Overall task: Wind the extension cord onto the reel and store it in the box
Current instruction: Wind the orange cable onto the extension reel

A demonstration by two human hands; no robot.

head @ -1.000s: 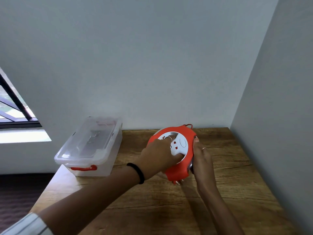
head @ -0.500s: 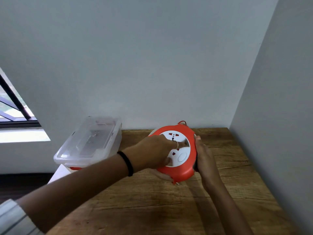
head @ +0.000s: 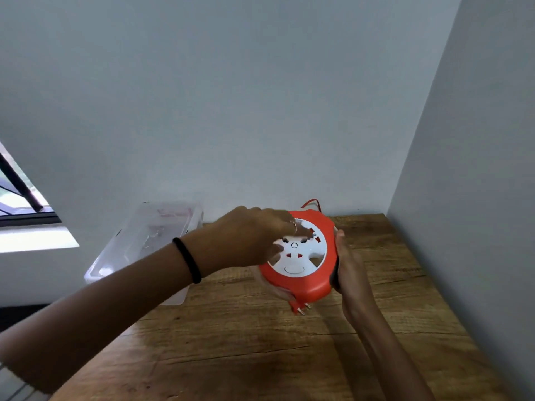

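the right hand (head: pixel 351 273) held the orange reel (head: pixel 301 259) by its edge above the wooden table (head: pixel 289 348), right of the clear box (head: pixel 162 235), while the left hand (head: pixel 249 238), fingers hooked in the white middle, had turned it further round than a moment before, so the cord (head: pixel 311 202) was nearly all wound in.

A wooden table (head: pixel 260 357) set into a corner of grey walls carries a clear plastic storage box (head: pixel 136 250), lid on, at its far left edge
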